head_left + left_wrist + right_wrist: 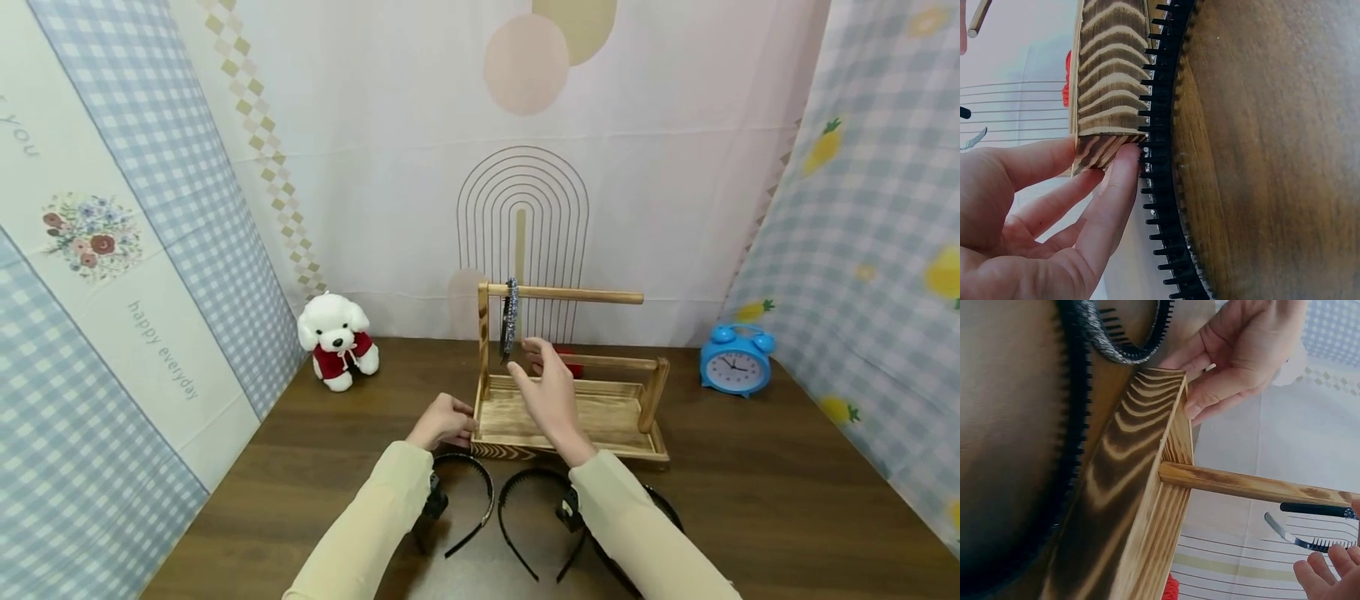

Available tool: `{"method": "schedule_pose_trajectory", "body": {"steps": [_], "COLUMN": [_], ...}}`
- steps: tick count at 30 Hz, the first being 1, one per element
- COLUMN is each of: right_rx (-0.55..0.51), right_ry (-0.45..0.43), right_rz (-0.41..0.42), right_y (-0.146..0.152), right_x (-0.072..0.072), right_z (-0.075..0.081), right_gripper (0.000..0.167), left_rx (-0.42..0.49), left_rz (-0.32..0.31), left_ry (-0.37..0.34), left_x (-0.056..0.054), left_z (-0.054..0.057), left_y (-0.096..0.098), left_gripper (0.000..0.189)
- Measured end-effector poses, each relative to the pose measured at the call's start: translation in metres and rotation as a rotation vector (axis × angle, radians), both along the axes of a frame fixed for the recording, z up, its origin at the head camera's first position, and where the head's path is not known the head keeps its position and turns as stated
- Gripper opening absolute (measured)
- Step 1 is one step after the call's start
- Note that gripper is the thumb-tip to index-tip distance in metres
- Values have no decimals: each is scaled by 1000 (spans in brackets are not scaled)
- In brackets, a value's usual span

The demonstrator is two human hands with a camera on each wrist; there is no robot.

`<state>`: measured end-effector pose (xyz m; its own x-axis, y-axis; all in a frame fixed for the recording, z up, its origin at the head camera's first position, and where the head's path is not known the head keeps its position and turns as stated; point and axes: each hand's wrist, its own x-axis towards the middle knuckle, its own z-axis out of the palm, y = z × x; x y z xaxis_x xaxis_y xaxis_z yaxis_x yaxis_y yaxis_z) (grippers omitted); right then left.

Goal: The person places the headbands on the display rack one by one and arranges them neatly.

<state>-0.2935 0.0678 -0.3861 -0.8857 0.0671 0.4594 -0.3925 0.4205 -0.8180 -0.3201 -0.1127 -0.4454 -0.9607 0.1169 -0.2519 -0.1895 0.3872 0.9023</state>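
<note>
1. Step in hand, my read: settling the hanging headband (511,321) on the top bar (588,294) of the wooden rack (506,452); it sits near the upright-post end and looks borne by the bar.
2. Right hand (553,396): fingers spread, thumb well apart, no grip seen. Thumb is close to the hanging headband's lower end; touching or just beside, can't tell.
3. Left hand (444,421): thumb and fingers pinched on the rack tray's near left corner, probably steadying it.
4. Next move, judged: draw the right hand clear without knocking the hanging headband, then reach down for one on the table (787,492); left hold may need to last until the bar is free.
5. Headbands, four: one hung, three on the table in front of the rack, namely left headband (491,492), middle headband (501,507), right headband (666,506), the last partly under the right sleeve (645,533).
6. Rack, one; bars, two: top bar plus lower bar (618,362), no headband seen on the lower.
7. Others: one toy dog (334,343) left, one blue alarm clock (737,368) right, one red item (573,367) behind the rack, mostly hidden, identity unclear.
</note>
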Motion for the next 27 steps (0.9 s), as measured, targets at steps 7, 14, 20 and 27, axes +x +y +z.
{"method": "schedule_pose_trajectory", "body": {"steps": [7,14,20,27], "right_rx": [-82,-91,-27,2], "right_ry": [-36,-91,-202,-247], "right_rz": [34,84,63,52], "right_y": [8,20,37,53], "right_x": [9,20,33,44], "right_z": [1,2,-11,-21], "right_gripper": [41,42,39,42], "left_rx": [-9,13,1,-3], "left_rz": [-4,-11,-20,-12], "left_ry": [-2,-6,-13,-11], "left_x": [-2,-2,-2,0], "left_z": [3,4,1,-2], "left_y": [2,1,-1,-1], "left_gripper": [37,40,40,39]}}
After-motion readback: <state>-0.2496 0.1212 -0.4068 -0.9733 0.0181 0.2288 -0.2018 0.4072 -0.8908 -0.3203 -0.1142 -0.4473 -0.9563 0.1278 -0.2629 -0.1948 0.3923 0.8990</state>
